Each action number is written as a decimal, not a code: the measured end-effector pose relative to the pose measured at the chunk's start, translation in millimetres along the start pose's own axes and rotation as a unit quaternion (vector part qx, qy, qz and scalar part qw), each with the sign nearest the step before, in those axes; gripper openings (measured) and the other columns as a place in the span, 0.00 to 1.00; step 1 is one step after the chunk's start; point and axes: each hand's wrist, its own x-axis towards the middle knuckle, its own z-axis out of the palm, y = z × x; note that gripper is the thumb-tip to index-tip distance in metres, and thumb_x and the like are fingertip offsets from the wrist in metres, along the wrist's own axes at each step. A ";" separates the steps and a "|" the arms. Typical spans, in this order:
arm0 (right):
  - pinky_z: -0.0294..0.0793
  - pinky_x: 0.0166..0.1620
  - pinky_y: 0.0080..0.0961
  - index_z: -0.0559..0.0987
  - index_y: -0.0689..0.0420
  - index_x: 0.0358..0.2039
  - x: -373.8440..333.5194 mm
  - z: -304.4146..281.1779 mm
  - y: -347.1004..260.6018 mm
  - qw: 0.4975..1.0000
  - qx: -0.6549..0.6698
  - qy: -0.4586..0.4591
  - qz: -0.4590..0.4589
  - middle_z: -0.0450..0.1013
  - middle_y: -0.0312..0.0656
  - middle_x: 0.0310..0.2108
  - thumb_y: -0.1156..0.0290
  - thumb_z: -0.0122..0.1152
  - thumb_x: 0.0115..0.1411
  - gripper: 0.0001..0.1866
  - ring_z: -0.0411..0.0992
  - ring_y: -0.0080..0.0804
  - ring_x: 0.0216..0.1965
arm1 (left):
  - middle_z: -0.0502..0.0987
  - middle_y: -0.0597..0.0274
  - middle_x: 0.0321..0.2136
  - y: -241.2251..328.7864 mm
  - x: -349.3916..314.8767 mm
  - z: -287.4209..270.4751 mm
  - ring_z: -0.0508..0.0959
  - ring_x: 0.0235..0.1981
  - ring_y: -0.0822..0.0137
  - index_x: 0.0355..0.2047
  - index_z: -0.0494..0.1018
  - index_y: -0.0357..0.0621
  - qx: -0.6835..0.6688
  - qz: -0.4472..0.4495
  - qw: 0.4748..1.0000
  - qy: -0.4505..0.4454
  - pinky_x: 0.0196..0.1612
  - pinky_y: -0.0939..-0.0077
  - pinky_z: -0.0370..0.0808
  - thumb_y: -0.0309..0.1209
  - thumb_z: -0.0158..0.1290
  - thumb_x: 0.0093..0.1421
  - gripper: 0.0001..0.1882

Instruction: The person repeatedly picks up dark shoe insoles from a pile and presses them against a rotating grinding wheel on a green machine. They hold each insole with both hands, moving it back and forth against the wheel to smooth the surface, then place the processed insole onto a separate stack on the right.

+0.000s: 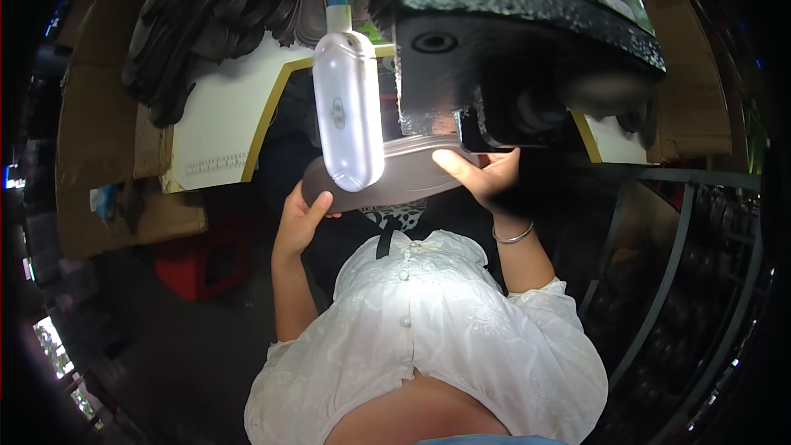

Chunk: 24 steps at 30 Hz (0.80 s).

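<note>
Fingers [323, 203] of the left hand [297, 221] and right hand [494, 180] grip one flat brownish piece [412, 182], partly behind one lit lamp [347, 107]. Right of the lamp is one black machine head [449, 74]; left of the lamp, one red stool [183, 268] and uncountable overlapping dark pieces [206, 25].

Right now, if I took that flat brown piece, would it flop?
Probably not much: the flat brown piece spans from left hand to right hand with little visible droop. It's likely light, since it looks thin for its length.
</note>
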 end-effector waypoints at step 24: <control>0.72 0.23 0.17 0.64 0.59 0.52 82.8 -127.3 -20.0 0.928 -0.019 0.334 -0.165 0.71 0.37 0.32 0.71 0.50 0.56 0.22 0.70 0.23 0.22 | 0.76 0.59 0.27 -29.2 51.1 69.2 0.75 0.27 0.74 0.41 0.70 0.35 0.241 -0.023 0.958 -0.155 0.30 0.81 0.73 0.36 0.58 0.51 0.21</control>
